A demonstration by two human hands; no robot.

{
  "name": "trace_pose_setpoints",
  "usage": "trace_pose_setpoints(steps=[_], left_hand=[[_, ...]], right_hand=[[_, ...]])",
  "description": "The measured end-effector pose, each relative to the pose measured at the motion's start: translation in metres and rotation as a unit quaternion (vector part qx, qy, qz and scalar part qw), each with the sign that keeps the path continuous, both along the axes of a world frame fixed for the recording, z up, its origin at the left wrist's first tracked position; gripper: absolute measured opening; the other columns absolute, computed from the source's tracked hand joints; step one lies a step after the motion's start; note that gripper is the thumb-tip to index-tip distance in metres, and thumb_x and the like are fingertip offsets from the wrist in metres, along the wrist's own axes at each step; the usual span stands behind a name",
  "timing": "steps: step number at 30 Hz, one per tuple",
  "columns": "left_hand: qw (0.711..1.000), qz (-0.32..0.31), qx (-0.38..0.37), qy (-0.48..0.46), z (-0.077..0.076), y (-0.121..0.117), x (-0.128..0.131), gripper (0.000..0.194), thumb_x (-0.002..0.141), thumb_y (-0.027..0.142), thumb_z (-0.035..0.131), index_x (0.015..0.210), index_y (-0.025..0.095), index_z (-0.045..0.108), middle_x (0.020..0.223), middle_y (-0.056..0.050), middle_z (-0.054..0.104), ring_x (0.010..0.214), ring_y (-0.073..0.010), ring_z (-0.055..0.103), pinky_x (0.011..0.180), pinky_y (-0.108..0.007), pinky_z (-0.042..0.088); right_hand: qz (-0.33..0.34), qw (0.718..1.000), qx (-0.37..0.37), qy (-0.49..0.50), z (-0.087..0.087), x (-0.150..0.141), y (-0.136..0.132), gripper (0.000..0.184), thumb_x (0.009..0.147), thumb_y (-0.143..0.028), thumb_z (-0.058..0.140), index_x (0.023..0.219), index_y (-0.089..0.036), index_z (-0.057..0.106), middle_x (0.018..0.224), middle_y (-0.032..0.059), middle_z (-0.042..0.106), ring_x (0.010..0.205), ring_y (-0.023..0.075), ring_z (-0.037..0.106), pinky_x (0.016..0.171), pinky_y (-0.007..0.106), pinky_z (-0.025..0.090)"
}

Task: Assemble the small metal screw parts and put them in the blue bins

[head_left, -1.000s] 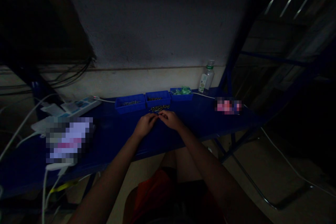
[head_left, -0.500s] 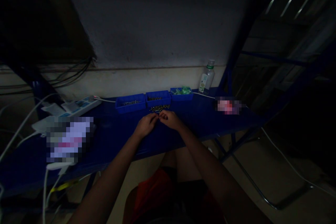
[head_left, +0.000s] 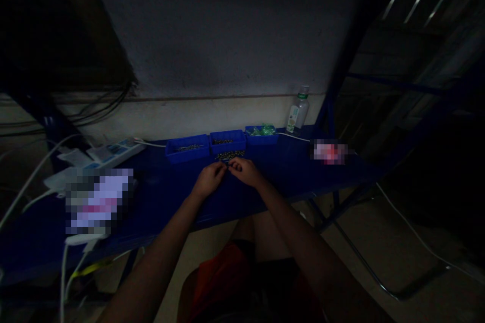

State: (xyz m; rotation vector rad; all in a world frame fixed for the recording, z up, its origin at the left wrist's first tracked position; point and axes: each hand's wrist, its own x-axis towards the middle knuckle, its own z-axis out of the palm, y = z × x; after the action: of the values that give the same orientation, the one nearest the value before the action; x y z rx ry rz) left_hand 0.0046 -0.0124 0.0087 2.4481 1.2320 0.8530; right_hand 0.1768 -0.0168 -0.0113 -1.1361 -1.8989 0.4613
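My left hand (head_left: 209,179) and my right hand (head_left: 244,170) meet fingertip to fingertip over the blue table (head_left: 162,194). Both are closed in a pinch on something small and dark that I cannot make out. Just beyond the fingers lies a loose pile of small metal parts (head_left: 232,155), dark and brassy. Behind it stands a blue bin (head_left: 228,149) with similar small parts inside. To its left, another blue bin (head_left: 188,153) holds thin silvery pieces. A third blue bin (head_left: 261,139), on the right, contains green plastic wrapping (head_left: 267,130).
A clear bottle (head_left: 298,113) stands against the wall at the back right. Blurred items lie at the right end and at the left (head_left: 100,202). A white power strip (head_left: 113,154) with plugs and cables occupies the back left. Blue frame posts rise at both ends.
My hands stay almost in place, with the right fingers shifting slightly at the pinch. The bins and the pile have not visibly changed.
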Motion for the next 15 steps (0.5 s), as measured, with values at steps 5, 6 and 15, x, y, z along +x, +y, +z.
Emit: trace_pose_setpoints(steps=[5,6,15], left_hand=[[1.0,0.0,0.007,0.009,0.0013,-0.0008,0.0,0.025,0.084,0.032,0.04,0.087,0.018,0.061,0.085,-0.004,0.063,0.076,-0.0167,0.057,0.07,-0.026,0.042],[1.0,-0.002,0.01,0.011,0.0018,-0.0011,-0.0001,0.026,0.084,0.032,0.04,0.087,0.018,0.061,0.085,-0.005,0.063,0.076,-0.0166,0.057,0.071,-0.026,0.042],[1.0,-0.001,0.02,0.015,-0.0016,0.0012,-0.0028,0.026,0.082,0.032,0.043,0.088,0.018,0.065,0.083,-0.005,0.061,0.072,-0.0155,0.056,0.069,-0.026,0.042]], right_hand=[[0.003,1.0,0.005,-0.02,-0.0018,0.0012,0.0026,0.015,0.077,-0.024,0.052,0.088,-0.017,0.059,0.077,-0.0006,0.059,0.062,0.0076,0.049,0.061,0.019,0.038],[0.003,1.0,0.002,-0.024,-0.002,0.0012,0.0029,0.015,0.076,-0.023,0.052,0.088,-0.017,0.06,0.077,-0.0006,0.059,0.062,0.0076,0.049,0.061,0.019,0.038],[0.002,1.0,-0.008,-0.029,-0.0034,-0.0006,0.0017,0.011,0.074,-0.023,0.056,0.082,-0.018,0.06,0.071,-0.0024,0.058,0.061,0.0072,0.049,0.061,0.018,0.037]])
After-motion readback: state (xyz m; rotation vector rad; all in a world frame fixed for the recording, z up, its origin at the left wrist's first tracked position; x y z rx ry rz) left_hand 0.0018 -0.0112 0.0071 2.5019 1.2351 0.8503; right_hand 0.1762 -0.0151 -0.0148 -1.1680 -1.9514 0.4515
